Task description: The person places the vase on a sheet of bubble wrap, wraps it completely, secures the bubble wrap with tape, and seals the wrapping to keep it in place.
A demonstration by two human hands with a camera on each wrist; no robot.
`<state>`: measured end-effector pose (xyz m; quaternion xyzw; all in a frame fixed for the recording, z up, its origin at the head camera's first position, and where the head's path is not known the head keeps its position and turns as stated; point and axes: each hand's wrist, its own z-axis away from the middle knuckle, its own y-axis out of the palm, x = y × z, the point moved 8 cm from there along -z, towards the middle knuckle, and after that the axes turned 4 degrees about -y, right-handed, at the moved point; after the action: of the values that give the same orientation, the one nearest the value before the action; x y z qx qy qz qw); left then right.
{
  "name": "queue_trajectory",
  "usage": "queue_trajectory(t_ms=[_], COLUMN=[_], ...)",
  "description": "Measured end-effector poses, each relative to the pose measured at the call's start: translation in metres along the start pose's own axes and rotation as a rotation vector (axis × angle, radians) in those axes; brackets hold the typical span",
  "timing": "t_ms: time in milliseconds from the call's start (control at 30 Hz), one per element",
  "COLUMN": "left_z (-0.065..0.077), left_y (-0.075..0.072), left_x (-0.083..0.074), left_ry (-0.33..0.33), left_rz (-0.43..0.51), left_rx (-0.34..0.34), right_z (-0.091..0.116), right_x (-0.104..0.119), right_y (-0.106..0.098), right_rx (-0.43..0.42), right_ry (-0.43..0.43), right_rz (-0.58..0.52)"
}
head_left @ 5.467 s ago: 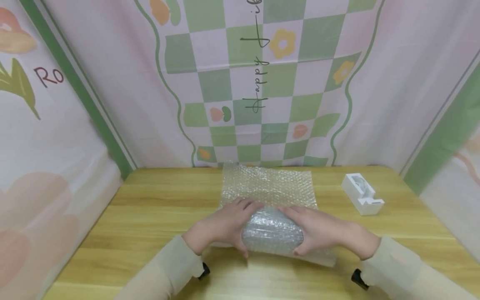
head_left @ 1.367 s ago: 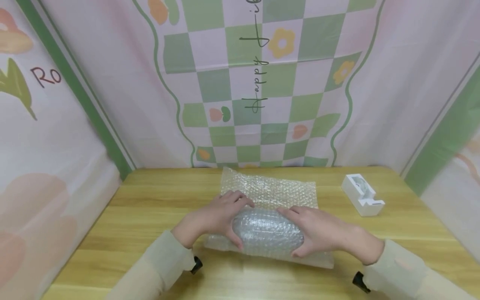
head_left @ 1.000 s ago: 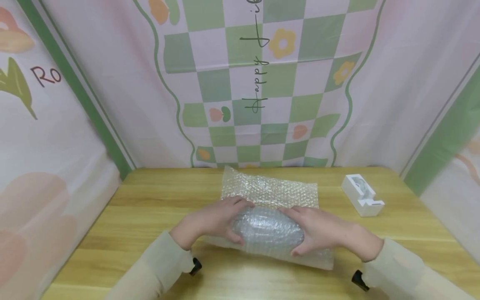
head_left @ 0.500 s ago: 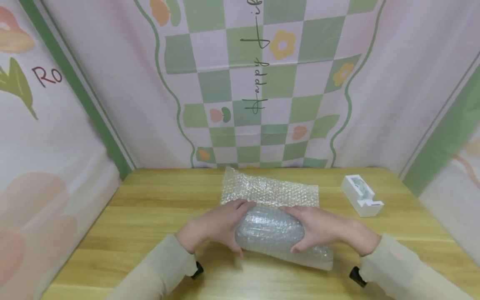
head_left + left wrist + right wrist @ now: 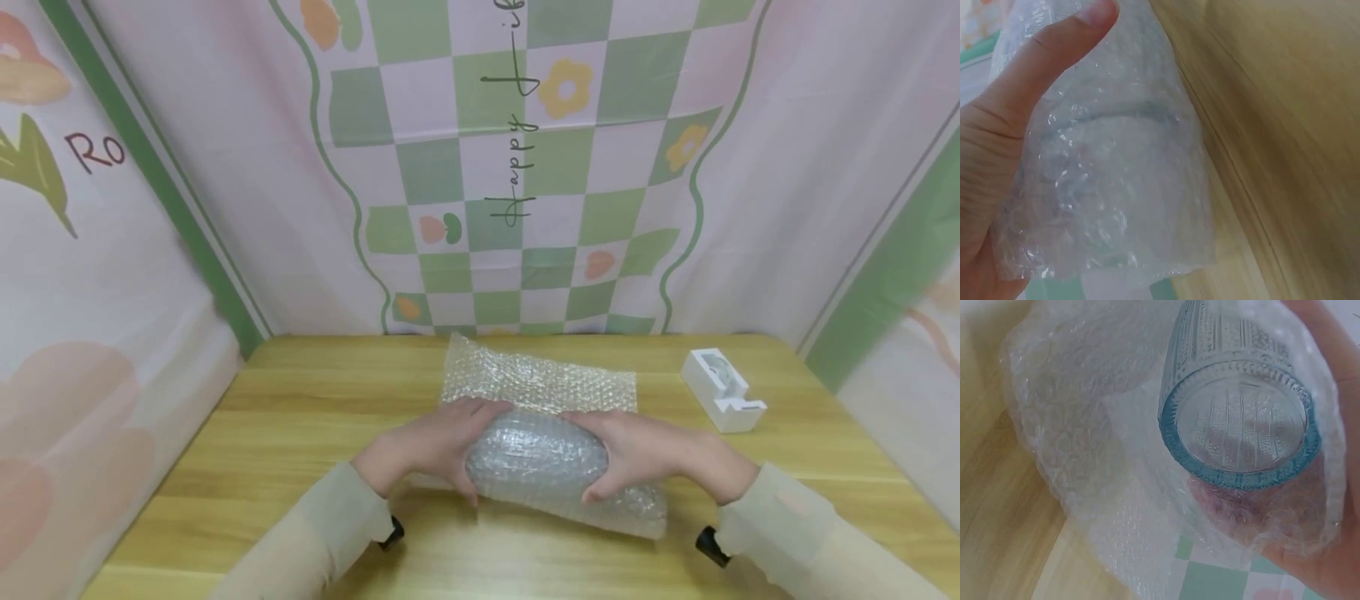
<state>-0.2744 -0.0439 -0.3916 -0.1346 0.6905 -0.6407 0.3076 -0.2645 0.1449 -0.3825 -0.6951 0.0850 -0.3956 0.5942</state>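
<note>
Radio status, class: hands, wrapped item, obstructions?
Left hand, right hand gripping clear plastic bubble-wrap roll. Round bluish glass vessel inside; far flap unrolled. White boxy tape dispenser aside, nothing visibly blocking.

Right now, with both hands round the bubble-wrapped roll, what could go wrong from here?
The glass might slip out or get knocked: in the right wrist view its base is uncovered at the open end of the bubble wrap.

The bubble wrap could also spring loose if the left hand and right hand let go, since its far part lies unrolled and no tape can be made out on it.
</note>
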Motion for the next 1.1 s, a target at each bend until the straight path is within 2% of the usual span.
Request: queue_trajectory(t_ms=[200,733,967,1100], left_z=[-0.002,-0.002,-0.004,-0.004], left_y=[0.002,0.007,0.007,0.008], left_x=[0.001,0.012,0.011,0.01], left_ry=[0.025,-0.049,-0.032,-0.003], left_rz=[0.034,0.226,0.307,0.365], left_rx=[-0.012,0.037,0.05,0.076], right_z=[0.002,-0.005,-0.005,-0.005], right_x=[-0.003,-0.009,-0.013,-0.012], right_y=[0.003,0.004,0.006,0.008], right_rx=[0.01,0.103,0.143,0.183], right_ry=[0.011,0.009,0.039,0.039], right_rz=[-0.023,-0.234,-0.262,-0.321])
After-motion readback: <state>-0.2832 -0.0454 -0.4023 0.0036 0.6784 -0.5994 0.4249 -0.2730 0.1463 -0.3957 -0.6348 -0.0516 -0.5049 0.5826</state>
